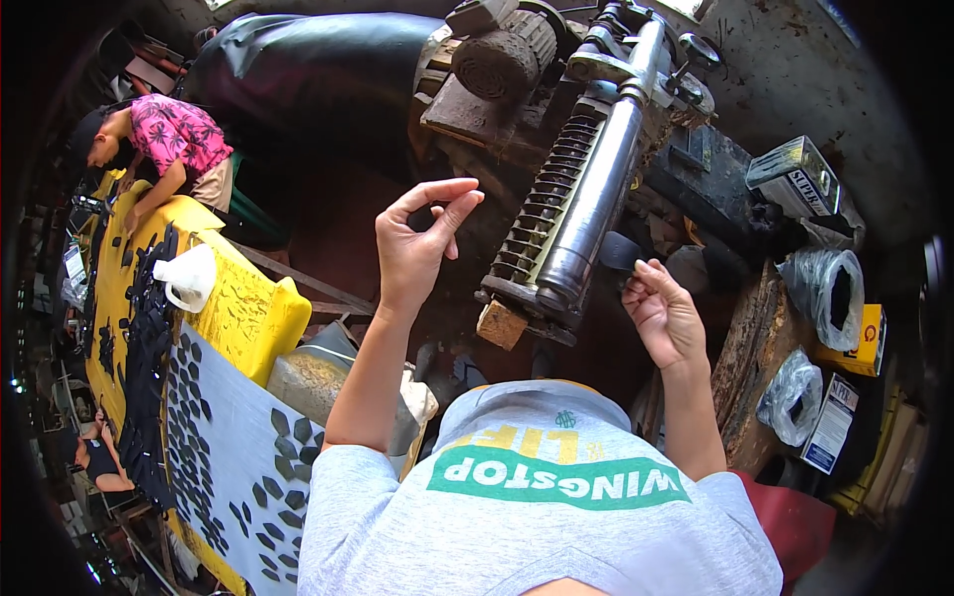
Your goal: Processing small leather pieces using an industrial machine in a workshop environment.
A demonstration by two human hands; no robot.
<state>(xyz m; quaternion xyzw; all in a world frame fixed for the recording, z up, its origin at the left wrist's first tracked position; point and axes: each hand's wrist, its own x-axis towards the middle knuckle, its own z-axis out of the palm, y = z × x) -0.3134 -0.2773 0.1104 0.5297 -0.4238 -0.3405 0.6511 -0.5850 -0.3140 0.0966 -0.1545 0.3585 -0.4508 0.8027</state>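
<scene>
Grey shirt (397, 526), left fingers (435, 192) barely apart, empty; right fingers (660, 278) pinching dark flat piece (618, 251)

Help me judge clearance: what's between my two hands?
The head view shows the roller machine and the dark piece pinched in your right hand there.

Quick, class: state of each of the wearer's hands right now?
Left hand: closed in a pinch, nothing visibly held.
Right hand: closed, holding a dark flat piece by its edge.
</scene>
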